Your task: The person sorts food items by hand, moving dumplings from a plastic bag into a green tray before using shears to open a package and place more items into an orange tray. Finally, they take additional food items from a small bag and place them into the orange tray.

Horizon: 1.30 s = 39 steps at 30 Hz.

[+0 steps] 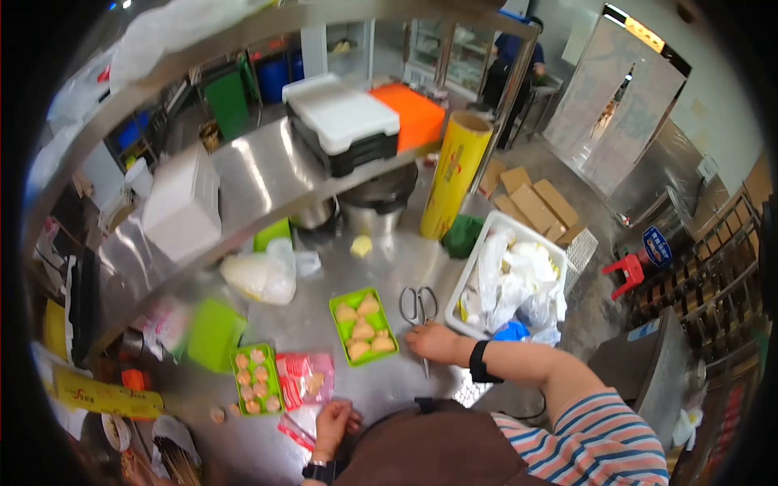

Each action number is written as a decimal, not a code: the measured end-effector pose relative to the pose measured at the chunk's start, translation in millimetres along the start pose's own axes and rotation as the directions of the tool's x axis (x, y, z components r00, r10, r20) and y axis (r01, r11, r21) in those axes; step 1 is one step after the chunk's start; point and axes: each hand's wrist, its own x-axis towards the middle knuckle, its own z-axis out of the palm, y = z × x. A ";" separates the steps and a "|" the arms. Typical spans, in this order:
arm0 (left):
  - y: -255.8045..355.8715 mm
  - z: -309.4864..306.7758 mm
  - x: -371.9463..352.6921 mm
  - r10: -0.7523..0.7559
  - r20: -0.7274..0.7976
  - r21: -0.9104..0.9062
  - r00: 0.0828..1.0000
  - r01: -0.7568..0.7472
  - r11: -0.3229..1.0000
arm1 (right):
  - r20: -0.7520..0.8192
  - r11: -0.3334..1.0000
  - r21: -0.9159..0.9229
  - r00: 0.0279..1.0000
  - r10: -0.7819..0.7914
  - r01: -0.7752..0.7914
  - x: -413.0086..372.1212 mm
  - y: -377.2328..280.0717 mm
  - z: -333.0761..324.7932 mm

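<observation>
My right hand (433, 343) lies over the middle of a pair of scissors (419, 304) on the steel table, fingers closed around them. Grey handle loops show beyond the hand, and a blade tip shows below. My left hand (335, 427) is curled near the table edge; whatever it may hold is hidden. Close to it are a red and clear plastic packet (304, 378) and a narrow red plastic strip (297, 432). One green tray (332, 312) holds several pale yellow pieces. Another green tray (236, 356) holds several round pinkish pieces.
A white bin (463, 283) of plastic bags stands at right, beside a yellow film roll (455, 178). A raised steel shelf (258, 166) crosses above the table, bearing boxes. At left are a blurred green tray (215, 334) and a clear bag (263, 274). Another person (519, 61) stands far back.
</observation>
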 end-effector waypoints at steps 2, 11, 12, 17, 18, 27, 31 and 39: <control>-9.5 -3.8 3.9 0.017 0.028 -0.026 0.999 -0.016 1.000 | -0.045 0.989 -0.075 0.991 0.124 -0.127 6.5 4.0 -16.0; -9.7 -2.0 -1.3 0.030 0.068 -0.058 0.997 -0.026 0.998 | -0.741 0.929 0.338 0.566 0.362 -0.153 57.1 122.5 -268.3; -11.9 -1.4 -1.6 0.095 0.057 -0.106 0.994 -0.089 0.990 | -0.745 0.905 0.352 0.514 0.426 -0.240 63.1 150.2 -287.0; -19.8 -3.3 4.0 0.090 0.044 -0.096 0.995 -0.085 0.992 | -0.444 0.675 0.505 0.508 0.738 -0.539 106.1 270.8 -309.9; -15.4 -2.6 7.2 0.105 0.024 -0.100 0.994 -0.103 0.990 | -0.373 0.634 0.419 0.513 0.773 -0.650 116.5 283.8 -307.7; -6.2 1.2 -0.5 0.020 0.056 -0.066 0.998 -0.017 0.998 | -0.240 0.631 0.285 0.583 0.776 -0.722 154.2 373.9 -269.8; -4.1 5.6 -4.3 0.001 -0.011 -0.083 1.000 -0.001 0.997 | -0.242 0.622 0.296 0.573 0.783 -0.725 159.6 392.5 -257.8; -2.3 9.5 -4.3 -0.019 -0.039 -0.068 0.999 0.016 0.998 | -0.274 0.632 0.386 0.571 0.774 -0.672 159.5 401.0 -259.2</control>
